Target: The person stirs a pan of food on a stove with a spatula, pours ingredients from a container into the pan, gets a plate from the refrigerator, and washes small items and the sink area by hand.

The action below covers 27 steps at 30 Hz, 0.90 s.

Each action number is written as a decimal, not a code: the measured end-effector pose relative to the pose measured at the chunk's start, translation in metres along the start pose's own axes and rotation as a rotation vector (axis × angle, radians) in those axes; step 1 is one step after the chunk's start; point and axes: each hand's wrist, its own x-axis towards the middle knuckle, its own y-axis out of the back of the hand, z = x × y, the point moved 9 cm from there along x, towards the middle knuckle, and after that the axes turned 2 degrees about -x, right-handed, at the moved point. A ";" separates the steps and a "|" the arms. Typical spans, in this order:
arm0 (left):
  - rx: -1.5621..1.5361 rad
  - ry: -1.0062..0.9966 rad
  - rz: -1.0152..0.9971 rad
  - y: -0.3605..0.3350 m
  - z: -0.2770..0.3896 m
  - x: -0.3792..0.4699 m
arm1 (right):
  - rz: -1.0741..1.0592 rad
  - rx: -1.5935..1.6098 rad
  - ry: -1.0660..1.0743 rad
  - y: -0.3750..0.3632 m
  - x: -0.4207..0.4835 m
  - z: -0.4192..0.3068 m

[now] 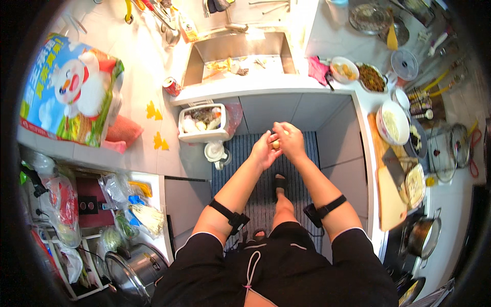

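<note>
My left hand (263, 149) and my right hand (290, 142) meet in front of me over the floor, below the sink's front edge. Between them shows a small round yellow-brown thing (275, 144), too small to name. My right hand's fingers curl around it, and a second pale yellow spot shows at those fingers. My left hand is turned partly palm up, its fingers touching or close beside the right; its grip is partly hidden. Left of the hands stands a white waste bin (203, 135) holding food scraps, with a lidded pitcher (215, 152) beside it.
Ahead is a steel sink (239, 44) with scraps inside. A drink can (172, 86) stands at its left corner. On the right counter are a bowl of pale shreds (391, 122), a cutting board (390, 199), a cleaver (394, 165) and a pot (420, 238). A large printed bag (73, 92) lies left.
</note>
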 end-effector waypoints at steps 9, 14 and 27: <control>-0.349 -0.288 -0.294 -0.026 0.200 0.139 | -0.190 -0.219 0.628 -0.107 0.166 -0.103; -0.357 -0.358 -0.147 -0.025 0.287 0.167 | -0.295 -0.052 0.600 -0.153 0.259 -0.107; -0.507 -0.309 0.186 0.082 0.393 0.259 | -0.131 -0.779 0.203 -0.203 0.570 0.013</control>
